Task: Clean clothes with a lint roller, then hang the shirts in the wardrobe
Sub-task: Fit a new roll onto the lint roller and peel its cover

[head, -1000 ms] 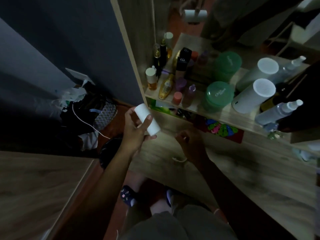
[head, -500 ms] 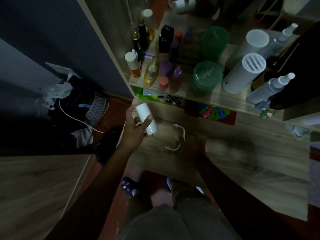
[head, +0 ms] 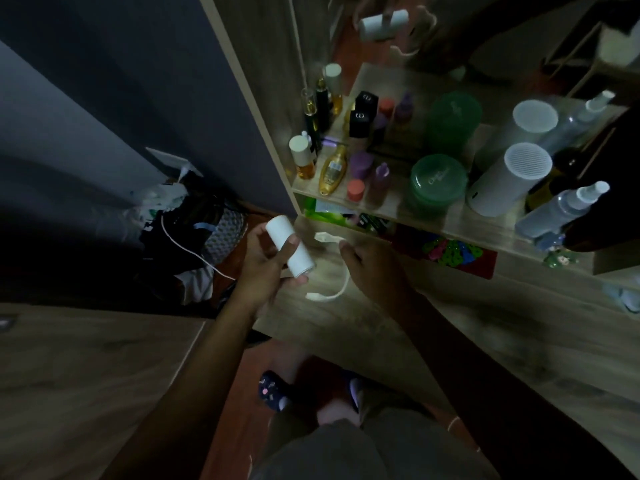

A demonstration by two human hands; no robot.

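Left hand [head: 263, 268] grips a white roll [head: 300, 259]. Right hand [head: 370, 268] covers a curved white handle [head: 329, 294] on the desk [head: 346, 327]; grip unclear.

Dim room: dark blue wall [head: 104, 81], wooden shelf [head: 433, 216] (crowded), reddish floor [head: 242, 393]

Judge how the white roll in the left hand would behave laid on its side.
The white roll is a smooth cylinder, so it would probably roll. The left hand holds it between finger and thumb, so likely light.
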